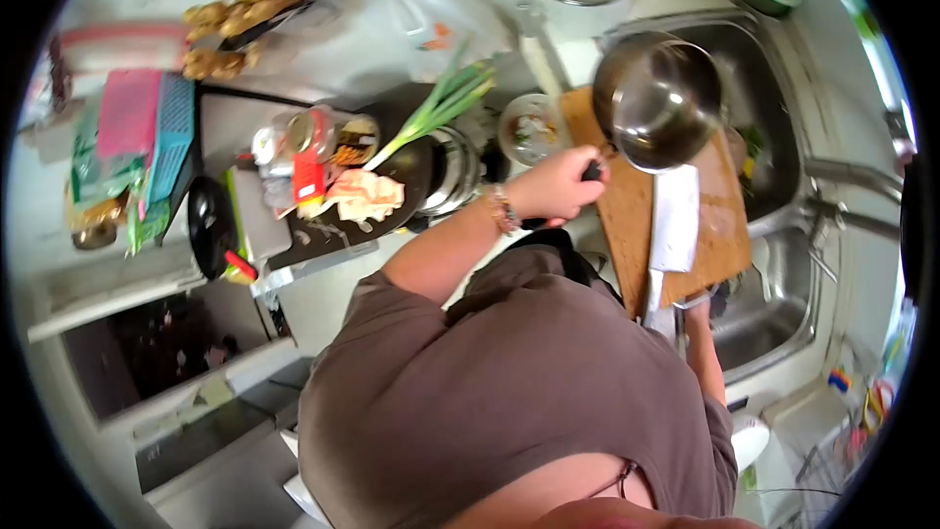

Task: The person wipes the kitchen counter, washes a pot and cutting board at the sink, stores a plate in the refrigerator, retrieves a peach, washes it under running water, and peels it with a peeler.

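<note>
My left hand (563, 186) is closed around the black handle of a shiny steel saucepan (658, 103). The pan is held over the far end of a wooden cutting board (720, 220) and overlaps the sink edge. On the board lies a cleaver (674, 220) with a broad blade, its handle pointing toward my body. My right hand (697, 312) is low beside the near edge of the board, close to a thin metal handle or bar. Its fingers are mostly hidden, so its grip cannot be made out.
A double steel sink (774, 309) with a faucet (852, 176) lies on the right. Left of the board stand a small bowl (532, 129), a green onion (431, 113), pale meat-like pieces (367, 196) and jars (311, 132). Ginger (250, 10) sits at the back left.
</note>
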The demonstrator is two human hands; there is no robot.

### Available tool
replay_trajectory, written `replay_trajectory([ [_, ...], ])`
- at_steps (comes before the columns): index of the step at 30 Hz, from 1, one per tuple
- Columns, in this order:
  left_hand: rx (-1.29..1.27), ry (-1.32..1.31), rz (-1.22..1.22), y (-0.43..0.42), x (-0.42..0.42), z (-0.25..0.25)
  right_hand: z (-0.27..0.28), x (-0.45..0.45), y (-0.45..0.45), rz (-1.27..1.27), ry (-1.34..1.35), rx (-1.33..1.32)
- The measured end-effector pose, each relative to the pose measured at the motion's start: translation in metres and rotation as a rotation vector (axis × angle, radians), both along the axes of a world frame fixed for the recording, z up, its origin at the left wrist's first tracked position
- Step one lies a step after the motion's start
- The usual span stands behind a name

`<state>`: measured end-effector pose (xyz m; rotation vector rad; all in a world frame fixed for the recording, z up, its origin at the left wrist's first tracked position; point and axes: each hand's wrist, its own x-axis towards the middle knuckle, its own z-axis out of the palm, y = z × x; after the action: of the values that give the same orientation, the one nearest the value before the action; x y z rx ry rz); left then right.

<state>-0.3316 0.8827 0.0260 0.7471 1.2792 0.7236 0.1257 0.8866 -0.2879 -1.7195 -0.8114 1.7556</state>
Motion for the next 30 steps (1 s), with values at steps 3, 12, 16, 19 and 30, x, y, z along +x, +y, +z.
replay_trajectory([
  [3,0.002,0.038,-0.010,0.005,0.005,0.006,0.011,-0.001,-0.001,0.302,-0.397,0.019],
  [12,0.142,0.197,-0.094,0.024,0.023,0.014,0.200,0.023,-0.001,-0.193,0.074,0.144],
  [16,0.667,0.737,-0.212,0.040,0.014,-0.018,0.252,0.046,0.007,-0.098,-0.242,0.464],
  [19,0.681,1.016,-0.248,0.057,0.018,0.000,0.306,0.061,0.006,-0.120,-0.223,0.552],
  [30,0.798,1.725,-0.377,0.086,0.023,0.027,0.326,0.069,-0.006,-0.577,0.285,0.867],
])
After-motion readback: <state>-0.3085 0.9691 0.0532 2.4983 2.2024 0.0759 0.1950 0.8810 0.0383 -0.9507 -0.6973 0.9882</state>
